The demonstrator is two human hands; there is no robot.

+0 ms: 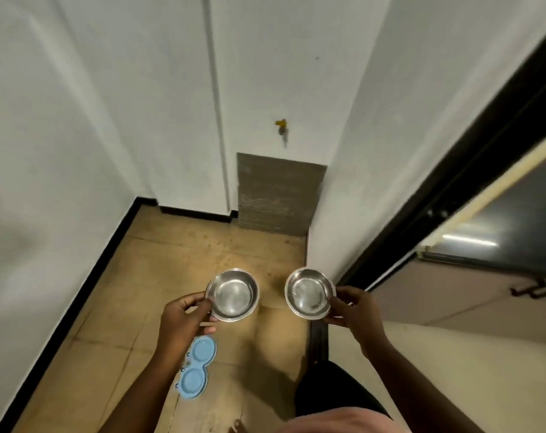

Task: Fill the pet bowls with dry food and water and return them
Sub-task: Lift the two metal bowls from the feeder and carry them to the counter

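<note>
I hold two round steel pet bowls out in front of me above the floor. My left hand pinches the left bowl by its near-left rim. My right hand grips the right bowl by its right rim. Both bowls look empty and shiny inside, the right one perhaps a little wet. Below my left forearm a light blue plastic holder with two round wells lies on the tan floor tiles, with nothing in its wells.
A small tap with a yellow handle sticks out of the white wall ahead, above a grey tiled patch. White walls close in left and right. A dark-framed doorway opens on the right onto a room with cabinets.
</note>
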